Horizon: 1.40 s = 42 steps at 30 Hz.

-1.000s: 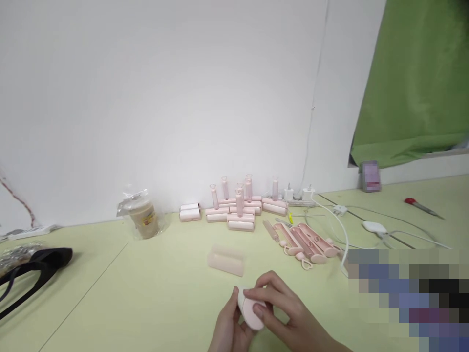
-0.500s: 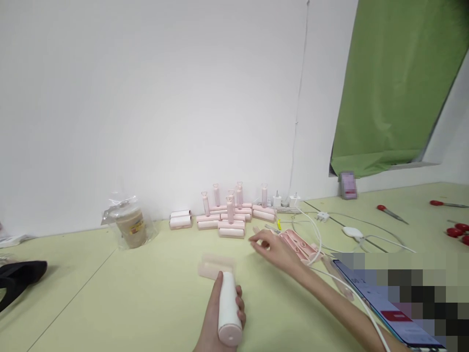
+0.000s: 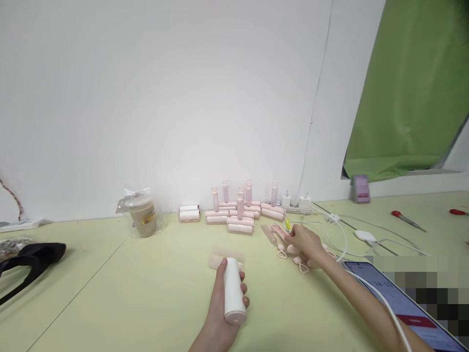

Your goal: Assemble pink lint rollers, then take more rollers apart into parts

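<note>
Left hand (image 3: 219, 314) wraps a white roll (image 3: 234, 291) at six o'clock; right hand (image 3: 307, 242) bends over pink cases (image 3: 280, 231) at four, pinch unclear. Its forearm (image 3: 355, 291) could snag the cable (image 3: 381, 294) alongside.

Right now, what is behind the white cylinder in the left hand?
Behind the white cylinder, a pale pink piece partly shows; the cylinder and left hand cover the rest.

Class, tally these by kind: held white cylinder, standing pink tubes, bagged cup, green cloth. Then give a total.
Held white cylinder: 1
Standing pink tubes: 6, one partly hidden
Bagged cup: 1
Green cloth: 1
Total: 9
</note>
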Tool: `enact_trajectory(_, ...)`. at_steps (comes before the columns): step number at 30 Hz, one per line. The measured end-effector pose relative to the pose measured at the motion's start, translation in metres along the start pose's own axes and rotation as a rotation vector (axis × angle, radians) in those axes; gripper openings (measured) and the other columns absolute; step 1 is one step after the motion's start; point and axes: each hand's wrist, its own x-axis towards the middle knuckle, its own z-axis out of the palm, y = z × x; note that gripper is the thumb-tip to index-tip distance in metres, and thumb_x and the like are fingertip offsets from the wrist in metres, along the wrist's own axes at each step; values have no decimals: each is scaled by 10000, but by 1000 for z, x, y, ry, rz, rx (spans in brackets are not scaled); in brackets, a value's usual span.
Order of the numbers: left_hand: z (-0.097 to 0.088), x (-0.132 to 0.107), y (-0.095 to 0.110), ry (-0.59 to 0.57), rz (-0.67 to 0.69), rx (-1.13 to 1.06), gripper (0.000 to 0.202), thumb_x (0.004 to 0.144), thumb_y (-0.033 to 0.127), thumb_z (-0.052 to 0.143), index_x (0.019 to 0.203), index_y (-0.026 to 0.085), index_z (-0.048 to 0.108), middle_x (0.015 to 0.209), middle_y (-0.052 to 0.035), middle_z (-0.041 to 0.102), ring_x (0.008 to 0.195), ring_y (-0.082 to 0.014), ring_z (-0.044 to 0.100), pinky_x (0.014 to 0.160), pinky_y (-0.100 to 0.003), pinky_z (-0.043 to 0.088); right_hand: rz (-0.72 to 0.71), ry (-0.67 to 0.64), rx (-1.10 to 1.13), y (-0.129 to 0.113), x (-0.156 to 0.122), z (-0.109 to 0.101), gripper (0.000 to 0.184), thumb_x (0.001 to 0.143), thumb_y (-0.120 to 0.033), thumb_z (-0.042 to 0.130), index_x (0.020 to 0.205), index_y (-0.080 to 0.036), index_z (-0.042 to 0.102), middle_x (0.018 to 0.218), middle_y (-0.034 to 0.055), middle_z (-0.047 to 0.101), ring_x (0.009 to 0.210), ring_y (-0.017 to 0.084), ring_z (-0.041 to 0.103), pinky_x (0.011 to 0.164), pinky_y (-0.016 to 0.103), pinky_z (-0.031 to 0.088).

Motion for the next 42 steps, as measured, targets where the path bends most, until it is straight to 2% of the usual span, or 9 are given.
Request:
enact_trajectory(3,-2,1,-1,16,57,52,303,740,442,595,787,153,519,655,6,556,420,-73,504,324,-166,417,-27,49,197,0,-7,-4,216,867,-298,480,1006,-140,527,893,33,603,764,152,589,683,325,481)
enact_trajectory(8,6,5,-5,122,220,130,308,783,442,536,900,159,503,733,-20,572,524,-107,554,494,-257,530,-142,-9,560,-13,-51,4,417,872,-276,322,1253,-142,218,865,54,600,769,174,602,656,291,490)
enact_trajectory(11,16,7,-12,124,305,163,302,804,420,515,1005,206,446,783,-32,582,679,-178,625,623,-352,550,-236,-126,756,-28,-88,16,503,834,-309,350,1283,-236,135,935,44,563,749,172,606,623,300,503)
enact_trajectory(15,25,7,-24,108,305,188,309,803,449,505,1012,233,435,815,-42,584,784,-214,636,622,-322,538,-338,-386,1026,-44,-121,23,666,776,-248,438,1287,-332,19,976,32,471,619,155,593,465,290,484)
enact_trajectory(23,15,9,-36,133,204,117,340,791,478,508,996,216,437,827,-51,583,825,-225,635,668,-327,537,-423,-407,830,-42,-133,12,436,868,-411,364,1253,-315,185,1252,74,396,890,188,603,770,357,483)
enact_trajectory(27,11,12,-28,197,171,114,360,787,463,520,1006,190,440,849,-68,578,799,-227,638,684,-356,544,-510,-276,755,-38,-136,18,382,905,-434,238,1265,-310,201,1390,54,277,1263,203,309,993,378,310)
enact_trajectory(33,13,9,-25,184,283,212,335,797,460,507,1009,213,428,823,-51,577,803,-220,634,674,-335,537,-391,-239,768,-41,-146,30,478,873,-444,328,1274,-270,135,1274,104,400,976,218,559,843,376,434)
enact_trajectory(38,12,5,-32,131,187,260,337,792,502,485,954,210,437,802,-33,566,782,-203,627,637,-288,512,-516,-381,739,-40,-153,34,537,899,-296,285,1359,-235,14,1227,114,416,1012,205,531,839,358,439)
enact_trajectory(42,11,2,-31,106,160,253,316,791,505,478,899,212,431,766,-7,541,720,-184,618,621,-280,493,-545,-409,664,-41,-153,29,563,894,-369,328,1378,-308,46,1208,85,404,1066,215,491,854,363,442)
